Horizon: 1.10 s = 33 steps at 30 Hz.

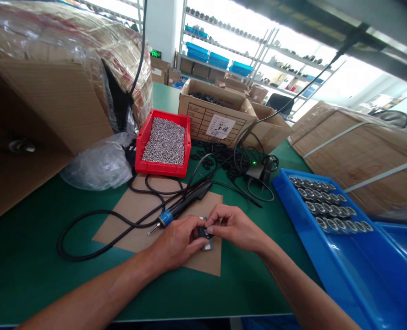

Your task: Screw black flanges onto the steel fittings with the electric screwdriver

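Observation:
A small black part (204,232) with shiny spots on it is pinched between the thumb and fingers of my left hand (179,239). My right hand (230,225) has its thumb and index finger pressed together at the part's right edge; whatever lies between those fingertips is too small to make out. Just beneath both hands, a grey metal piece (208,246) rests on a flat cardboard sheet (213,263), mostly covered by the fingers. Left of my hands lies an electric screwdriver (181,207), black with a blue collar, its bit pointing to the lower left.
A red bin (162,169) full of small shiny metal pieces stands behind the sheet. Black parts (224,151) and cables lie before an open carton (217,114). On the right, a blue tray (341,261) holds rows of metal fittings (327,206). A large carton (52,91) borders the left.

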{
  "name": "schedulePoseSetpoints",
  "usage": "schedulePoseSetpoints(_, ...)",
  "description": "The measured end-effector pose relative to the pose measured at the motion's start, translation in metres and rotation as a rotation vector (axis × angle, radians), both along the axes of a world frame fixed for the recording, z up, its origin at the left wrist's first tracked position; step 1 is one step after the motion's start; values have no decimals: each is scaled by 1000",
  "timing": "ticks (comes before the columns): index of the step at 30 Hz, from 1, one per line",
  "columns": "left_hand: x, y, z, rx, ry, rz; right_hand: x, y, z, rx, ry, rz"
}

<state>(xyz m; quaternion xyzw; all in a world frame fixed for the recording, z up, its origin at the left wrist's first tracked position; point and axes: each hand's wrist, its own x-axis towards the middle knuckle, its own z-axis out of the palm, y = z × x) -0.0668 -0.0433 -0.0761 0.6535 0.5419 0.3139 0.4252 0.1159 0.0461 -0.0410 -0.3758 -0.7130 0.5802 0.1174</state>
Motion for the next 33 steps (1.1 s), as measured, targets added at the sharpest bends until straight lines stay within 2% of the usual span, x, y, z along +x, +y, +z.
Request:
schedulePoseSetpoints(4, 0, 1, -4, 5, 7, 8, -8, -4, -4, -238, 3, -121)
schedulePoseSetpoints(8, -1, 2, -7, 15, 29, 15, -13, -6, -9, -348, 14, -227)
schedulePoseSetpoints(11, -1, 2, -5, 23, 34, 18, -10, -3, -9, -377, 18, -188)
schedulePoseSetpoints(13, -1, 2, -3, 20, 28, 14, -10, 2, -1, -259, -16, -124)
schedulePoseSetpoints(14, -2, 2, -2, 16, 24, 10, -13, 4, 6, -140, -35, -114)
schedulePoseSetpoints(16, -2, 2, -2, 10, 21, 7, -28, 10, 26, 191, -55, -137)
schedulePoseSetpoints(19, -3, 2, -2, 32, 44, 17, -75, 24, 58, 724, -28, -82)
schedulePoseSetpoints(22, -5, 2, -3, 62, 60, 6, -136, 49, 76, 1077, -130, 111)
schedulePoseSetpoints(24, -8, 1, -4, 62, 67, -14, -177, 70, 75, 1155, -297, 208)
schedulePoseSetpoints(28, -15, 2, -7, 75, 130, -49, -240, 107, 52, 1078, -607, 303)
schedulePoseSetpoints(30, -17, 3, -6, 87, 142, -70, -253, 118, 42, 1067, -654, 303)
schedulePoseSetpoints(33, -19, 3, -5, 88, 135, -119, -256, 128, 39, 1088, -666, 280)
